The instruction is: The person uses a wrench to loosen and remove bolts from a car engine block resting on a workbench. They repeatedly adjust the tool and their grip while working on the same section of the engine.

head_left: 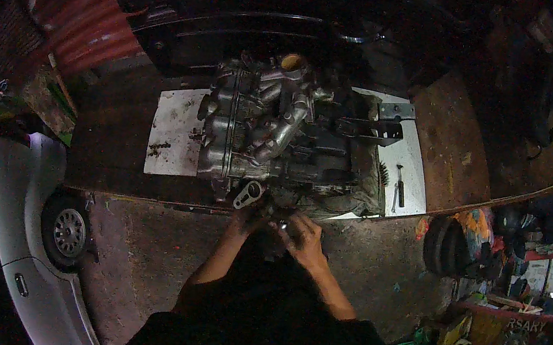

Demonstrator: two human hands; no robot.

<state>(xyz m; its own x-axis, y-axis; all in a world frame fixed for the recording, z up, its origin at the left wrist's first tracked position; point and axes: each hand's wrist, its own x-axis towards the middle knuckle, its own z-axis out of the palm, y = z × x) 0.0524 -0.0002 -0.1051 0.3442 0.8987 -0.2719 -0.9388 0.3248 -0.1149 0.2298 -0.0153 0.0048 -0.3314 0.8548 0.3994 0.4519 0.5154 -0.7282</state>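
Note:
Both my hands are close together in front of the bench edge, below an engine [275,125] with a metal intake manifold. My left hand [249,220] is closed at the lower end of a pale grey metal bracket [248,195] with a large hole at one end and a small one at the other. Beside it, my right hand [305,241] has its fingers curled around a small shiny metal piece [283,225], whose kind is too small to tell. Shadow hides the left fingertips and anything between the two hands.
The engine stands on white sheets [171,126] on a brown bench [114,133]. A wire brush [382,174], a screwdriver [401,195] and a dark cloth [362,199] lie right of it. A silver car [23,239] is at left, a tire [444,246] and clutter at right.

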